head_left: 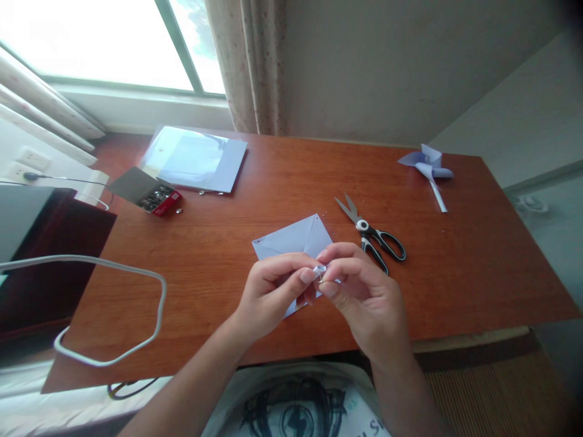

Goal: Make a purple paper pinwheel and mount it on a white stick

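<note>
My left hand [273,291] pinches the end of a small white rolled paper tube [319,268] between thumb and fingers. My right hand [364,291] is closed on a thumbtack [320,279], its thin metal pin showing at the tube's end. Whether the pin has gone into the paper is too small to tell. Below both hands lies a pale square sheet of paper [291,238], with diagonal lines or cuts and small dark marks at its corners. Just right of it, scissors [363,226] with black and white handles rest spread on the table.
A paper pinwheel [430,167] on a paper stick lies at the far right of the wooden table [478,261]. An opened red box [166,203] of metal tacks and a sleeve of paper sheets [195,158] sit back left. A white cable [161,297] loops over the left side.
</note>
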`<action>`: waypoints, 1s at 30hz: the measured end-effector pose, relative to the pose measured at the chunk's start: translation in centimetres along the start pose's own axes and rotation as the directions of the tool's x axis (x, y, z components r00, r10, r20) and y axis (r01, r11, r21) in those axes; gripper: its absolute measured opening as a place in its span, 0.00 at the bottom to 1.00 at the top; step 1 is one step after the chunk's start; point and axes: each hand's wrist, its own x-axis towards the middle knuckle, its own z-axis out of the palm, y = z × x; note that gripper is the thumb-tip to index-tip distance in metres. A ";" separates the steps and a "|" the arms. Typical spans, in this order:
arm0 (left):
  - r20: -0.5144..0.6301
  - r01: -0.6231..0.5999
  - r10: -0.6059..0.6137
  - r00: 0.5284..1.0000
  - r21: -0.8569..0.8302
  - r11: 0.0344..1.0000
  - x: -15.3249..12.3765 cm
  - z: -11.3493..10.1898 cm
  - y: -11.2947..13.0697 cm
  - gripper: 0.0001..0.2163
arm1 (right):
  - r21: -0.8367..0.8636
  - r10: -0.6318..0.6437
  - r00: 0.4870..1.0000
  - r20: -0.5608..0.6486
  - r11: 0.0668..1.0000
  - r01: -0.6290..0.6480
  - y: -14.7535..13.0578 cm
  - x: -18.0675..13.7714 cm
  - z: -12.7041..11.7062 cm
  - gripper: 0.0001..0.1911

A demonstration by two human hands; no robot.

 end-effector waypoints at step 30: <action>-0.060 0.223 -0.245 0.968 -0.255 0.941 0.1 0.2 -0.3 0.10 | 0.038 0.006 1.000 -0.008 0.999 -0.006 -0.3 0.0 0.4 0.03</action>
